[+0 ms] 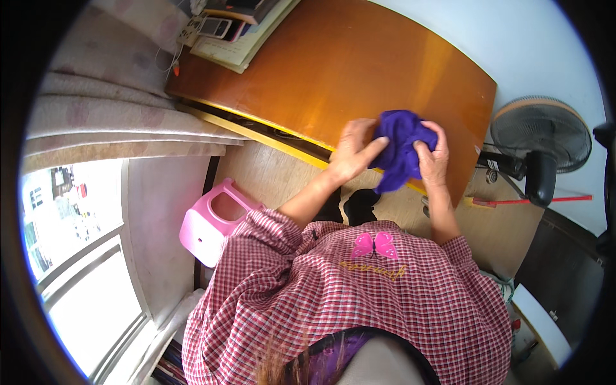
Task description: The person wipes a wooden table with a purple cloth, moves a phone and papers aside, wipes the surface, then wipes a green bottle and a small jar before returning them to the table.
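A crumpled purple cloth [402, 144] is held between my two hands, over the near edge of a brown wooden desk [332, 77]. My left hand [355, 151] grips its left side, the thumb lying on top and the fingers partly hidden behind the cloth. At the other side, my right hand [434, 156] pinches the bunched fabric between thumb and fingers. One corner of the cloth hangs down past the desk's yellow front edge.
A drawer [269, 134] stands slightly pulled out below the desktop. Papers [233, 53] and a phone [215, 27] lie at the far left. A black fan [541, 134] stands right of the desk, with a red-handled broom [529, 200] beside it. A pink plastic stool [211, 221] sits at left.
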### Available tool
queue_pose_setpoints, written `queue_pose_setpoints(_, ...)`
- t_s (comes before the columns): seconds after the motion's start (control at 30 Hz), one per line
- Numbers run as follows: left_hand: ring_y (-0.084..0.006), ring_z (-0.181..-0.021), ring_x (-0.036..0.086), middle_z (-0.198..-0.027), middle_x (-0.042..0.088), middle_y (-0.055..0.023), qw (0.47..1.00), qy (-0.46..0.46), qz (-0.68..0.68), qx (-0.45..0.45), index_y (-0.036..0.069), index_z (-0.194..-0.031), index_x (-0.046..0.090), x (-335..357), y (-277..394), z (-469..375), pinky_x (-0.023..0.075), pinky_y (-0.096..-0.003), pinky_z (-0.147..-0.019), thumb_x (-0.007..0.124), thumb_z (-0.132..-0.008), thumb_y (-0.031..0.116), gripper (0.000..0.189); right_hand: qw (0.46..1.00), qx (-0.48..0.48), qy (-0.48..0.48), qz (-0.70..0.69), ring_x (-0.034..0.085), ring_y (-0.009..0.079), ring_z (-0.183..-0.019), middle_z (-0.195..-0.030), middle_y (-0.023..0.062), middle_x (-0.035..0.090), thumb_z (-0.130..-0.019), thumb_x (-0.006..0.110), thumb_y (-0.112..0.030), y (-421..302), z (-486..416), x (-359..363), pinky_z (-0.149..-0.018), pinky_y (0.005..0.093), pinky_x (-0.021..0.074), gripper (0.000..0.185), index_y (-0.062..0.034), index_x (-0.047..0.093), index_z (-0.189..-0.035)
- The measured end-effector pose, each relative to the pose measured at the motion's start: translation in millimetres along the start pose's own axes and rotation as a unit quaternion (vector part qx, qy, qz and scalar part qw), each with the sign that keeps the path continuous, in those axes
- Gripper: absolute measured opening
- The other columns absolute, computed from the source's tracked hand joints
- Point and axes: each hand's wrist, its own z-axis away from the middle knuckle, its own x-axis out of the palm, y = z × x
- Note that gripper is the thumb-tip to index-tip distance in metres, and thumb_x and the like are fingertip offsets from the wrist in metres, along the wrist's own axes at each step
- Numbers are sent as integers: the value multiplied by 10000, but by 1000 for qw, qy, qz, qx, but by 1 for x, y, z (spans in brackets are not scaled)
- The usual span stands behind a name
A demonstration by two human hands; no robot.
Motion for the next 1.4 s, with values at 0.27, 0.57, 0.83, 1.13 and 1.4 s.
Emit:
queue_pose_setpoints(0.27, -122, -735, 599, -841, 673, -66, 918, 257, -102, -283, -31, -1058, 659, -148, -100, 138, 501, -267, -680, 615, -915, 152, 237, 843, -323, -218, 370, 325, 450, -1386, -1437, 281, 389, -672, 823, -303, 16, -36, 123, -1142, 596, 208, 810, -113, 422, -1351)
queue_pose_setpoints(0.57, -130, -766, 611, -869, 656, -71, 852, 332, 137, -380, -42, -1085, 616, -146, -123, 228, 511, -271, -713, 574, -954, 129, 219, 838, -368, -299, 270, 381, 457, -1331, -1385, 327, 428, -801, 710, -247, -17, -67, 382, -1137, 459, 315, 675, -21, 411, -1362)
queue_pose_setpoints(0.83, -114, -747, 601, -852, 645, -55, 776, 451, 204, -391, -27, -1064, 610, -144, -126, 274, 506, -246, -695, 566, -958, 83, 159, 837, -351, -331, 258, 441, 403, -1303, -1367, 287, 476, -755, 723, -314, -47, -102, 559, -1103, 410, 373, 705, -47, 468, -1356)
queue_pose_setpoints(1.13, -103, -725, 586, -826, 646, -47, 802, 443, 206, -343, -43, -1042, 622, -144, -117, 265, 493, -238, -687, 565, -958, 68, 150, 843, -370, -346, 183, 574, 348, -1118, -1169, 155, 622, -685, 725, -294, -29, -105, 512, -963, 419, 479, 557, -124, 617, -1204)
queue_pose_setpoints(1.4, -102, -744, 595, -836, 660, -50, 912, 282, 119, -272, -42, -1048, 645, -153, -103, 170, 504, -241, -710, 580, -943, 71, 168, 887, -315, -259, 216, 582, 372, -1079, -1169, 179, 581, -660, 755, -166, 16, -47, 188, -948, 429, 489, 591, -139, 591, -1227)
